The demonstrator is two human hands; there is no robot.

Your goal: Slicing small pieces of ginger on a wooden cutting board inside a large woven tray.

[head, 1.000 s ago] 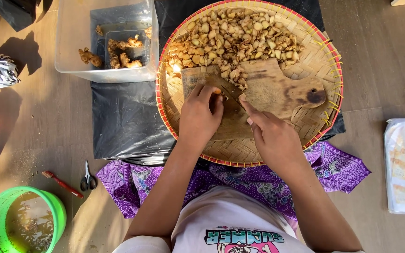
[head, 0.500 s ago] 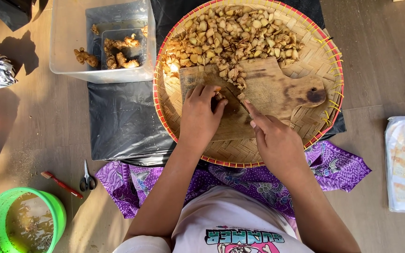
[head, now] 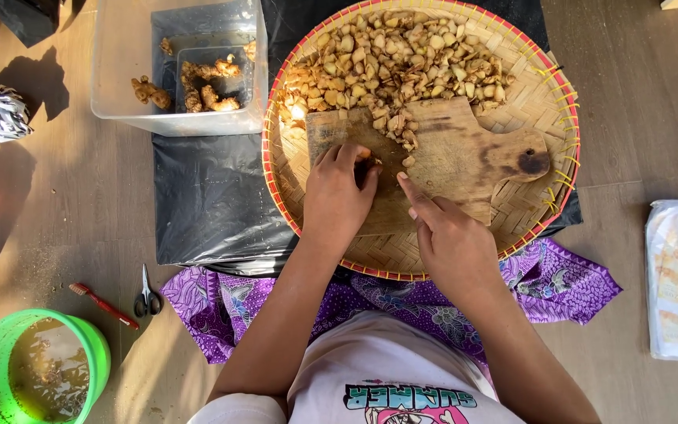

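Fingers of the left hand (head: 339,196) are curling down, pinching a small piece of ginger (head: 369,159) against the wooden cutting board (head: 464,161). Right hand (head: 449,239) is lying just right of it, index finger stretched out along something dark and thin, other fingers folded in; what it is gripping, cannot tell. Board is sitting inside a round woven bamboo tray (head: 543,102), with a heap of chopped ginger pieces (head: 402,59) piling at the far side. Clear plastic tub (head: 119,71) with whole ginger roots (head: 198,90) is standing far left. Scissors (head: 147,294), red brush (head: 103,305) and green bucket (head: 88,338) are lying near left on the floor
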